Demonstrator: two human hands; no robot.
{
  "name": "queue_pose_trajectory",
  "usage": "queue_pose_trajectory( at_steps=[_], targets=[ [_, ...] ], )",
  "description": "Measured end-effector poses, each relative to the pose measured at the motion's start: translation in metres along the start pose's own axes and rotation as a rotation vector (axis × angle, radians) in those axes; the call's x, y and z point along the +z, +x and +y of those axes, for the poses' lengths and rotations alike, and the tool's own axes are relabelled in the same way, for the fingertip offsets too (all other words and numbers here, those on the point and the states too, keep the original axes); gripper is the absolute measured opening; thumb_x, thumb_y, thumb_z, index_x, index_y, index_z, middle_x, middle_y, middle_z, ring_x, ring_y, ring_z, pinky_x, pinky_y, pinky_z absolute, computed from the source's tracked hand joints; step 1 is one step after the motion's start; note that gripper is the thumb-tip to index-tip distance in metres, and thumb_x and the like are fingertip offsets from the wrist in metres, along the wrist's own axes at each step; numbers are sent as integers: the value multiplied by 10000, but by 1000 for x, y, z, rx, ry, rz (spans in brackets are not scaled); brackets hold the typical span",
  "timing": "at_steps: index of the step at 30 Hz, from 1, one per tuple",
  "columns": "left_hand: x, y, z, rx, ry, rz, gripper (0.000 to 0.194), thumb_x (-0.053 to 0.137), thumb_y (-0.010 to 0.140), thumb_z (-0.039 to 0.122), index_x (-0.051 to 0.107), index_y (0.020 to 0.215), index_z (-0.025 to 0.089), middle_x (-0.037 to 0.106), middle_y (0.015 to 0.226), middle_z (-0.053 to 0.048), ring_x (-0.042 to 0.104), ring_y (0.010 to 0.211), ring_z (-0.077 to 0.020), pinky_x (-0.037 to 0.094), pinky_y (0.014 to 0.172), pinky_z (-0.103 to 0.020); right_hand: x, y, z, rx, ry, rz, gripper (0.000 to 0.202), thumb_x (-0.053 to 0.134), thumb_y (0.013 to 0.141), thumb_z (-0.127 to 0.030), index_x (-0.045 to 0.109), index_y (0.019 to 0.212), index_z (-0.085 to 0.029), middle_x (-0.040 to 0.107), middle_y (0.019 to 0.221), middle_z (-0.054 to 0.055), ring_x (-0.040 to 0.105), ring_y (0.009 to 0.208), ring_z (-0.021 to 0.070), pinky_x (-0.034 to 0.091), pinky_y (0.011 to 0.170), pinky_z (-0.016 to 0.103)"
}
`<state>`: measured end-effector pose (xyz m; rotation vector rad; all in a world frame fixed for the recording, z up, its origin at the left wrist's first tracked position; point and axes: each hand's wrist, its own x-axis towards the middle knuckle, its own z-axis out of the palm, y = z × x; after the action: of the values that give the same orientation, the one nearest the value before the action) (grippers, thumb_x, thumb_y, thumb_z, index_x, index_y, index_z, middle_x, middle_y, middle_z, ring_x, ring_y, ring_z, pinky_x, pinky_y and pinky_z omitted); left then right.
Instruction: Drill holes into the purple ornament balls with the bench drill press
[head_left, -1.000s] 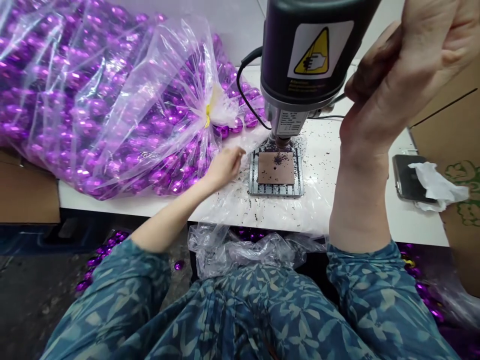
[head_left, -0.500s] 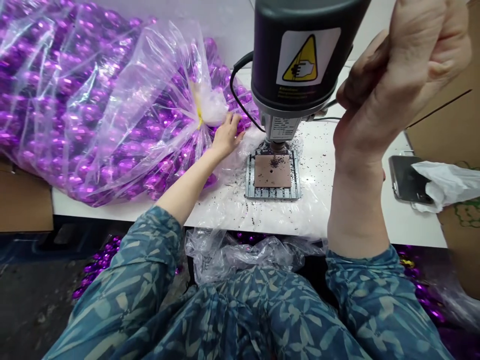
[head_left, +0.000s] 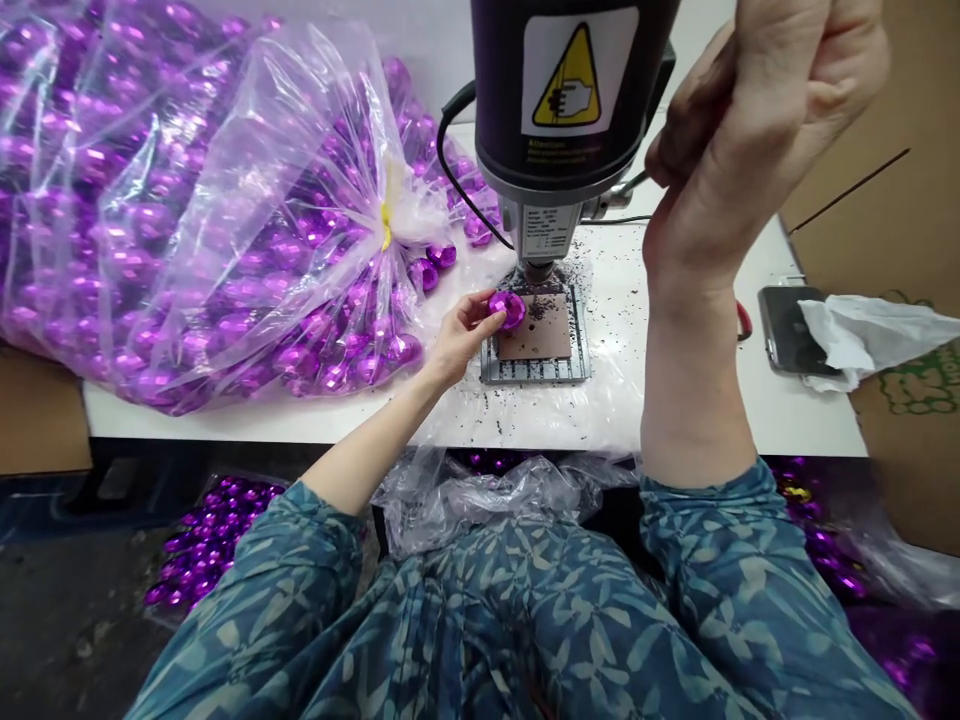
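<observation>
Your left hand [head_left: 459, 342] is at the centre of the frame, closed to a narrow pinch; thumb and fingertips hold a shiny purple faceted ball [head_left: 507, 310]. The ball is at the upper left corner of a flat brown square plate [head_left: 553, 343] with a small dark hole; you cannot tell from this angle whether ball and plate touch. The plate lies on a grey slotted metal base [head_left: 531, 374], below a black-bodied bench drill [head_left: 555, 165] bearing a yellow triangular warning label [head_left: 574, 85]. Your right hand [head_left: 769, 125], raised at the upper right of the frame, is curled closed at the outer end of a thin metal lever [head_left: 619, 196]; its fingers hide the grip itself. Dark shavings cover parts of the plate and the white worktop [head_left: 613, 405] around the base. At the upper left of the frame, a clear plastic bag [head_left: 247, 190] tied with a yellow band contains more purple balls. At the right of the frame, a crumpled white tissue [head_left: 862, 330] partly covers a dark flat phone [head_left: 787, 330].
</observation>
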<state>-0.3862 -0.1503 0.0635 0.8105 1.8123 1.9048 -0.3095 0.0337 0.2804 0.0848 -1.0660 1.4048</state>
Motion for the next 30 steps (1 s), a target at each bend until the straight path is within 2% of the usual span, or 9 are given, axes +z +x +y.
queue_pose_trajectory(
  at_steps=[4,9,14,17,20,25,26,28,30],
  targets=[
    [11,8,-8,7,57,8,564,878,845,516,651,1277,234,787,1252,-113,765,1147,-245,631,1005,-441,0,0,4,15,17,0,307,340,1041,-140,476,769,-188,277,410,-125,248,335,12,117,387,209],
    [17,11,-3,64,223,-8,503,873,857,407,662,1270,212,760,1321,-133,728,1234,-284,581,1068,-487,1,-3,2,2,30,17,320,394,1029,-151,410,714,-207,299,418,-121,264,356,0,141,407,192],
    [24,7,-1,175,403,13,566,937,776,414,691,1249,225,752,1280,-113,675,1270,-324,550,1096,-509,1,-3,-4,68,-85,3,329,369,1033,-170,304,717,-236,264,422,-132,267,369,-11,164,415,178],
    [31,5,-5,232,403,-24,592,921,796,439,657,1286,238,727,1285,-98,675,1258,-309,548,1113,-496,1,-2,-3,80,-111,20,317,353,1041,-185,289,735,-241,245,435,-136,252,369,-14,151,412,182],
    [38,3,-14,213,288,-69,617,875,844,492,588,1332,245,703,1305,-97,699,1225,-280,573,1098,-479,-2,-6,-3,24,-94,-2,307,351,1046,-179,338,745,-236,279,438,-132,248,368,-7,137,408,202],
    [41,3,-20,207,177,-102,675,878,826,564,544,1317,244,697,1334,-120,704,1256,-287,577,1112,-493,-16,-23,-3,-182,-23,-123,305,501,1009,-215,461,709,-185,323,484,-93,280,418,-21,179,484,192],
    [41,3,-20,206,175,-101,682,880,823,570,542,1316,242,701,1335,-126,706,1257,-290,577,1113,-497,-20,-27,-2,-202,-20,-132,278,523,1010,-258,525,742,-183,312,493,-89,287,428,-20,189,490,187],
    [40,2,-18,203,194,-101,680,874,832,575,539,1320,238,704,1342,-137,704,1266,-293,572,1119,-503,-26,-35,3,-248,-30,-101,188,560,1007,-377,668,927,-244,265,515,-81,276,442,-8,237,486,174],
    [39,1,-16,210,225,-105,670,865,845,576,541,1324,238,706,1343,-138,702,1272,-295,565,1126,-506,-31,-42,8,-285,-68,-69,224,587,986,-485,713,1085,-328,218,543,-71,274,471,7,409,560,174]
  ],
)
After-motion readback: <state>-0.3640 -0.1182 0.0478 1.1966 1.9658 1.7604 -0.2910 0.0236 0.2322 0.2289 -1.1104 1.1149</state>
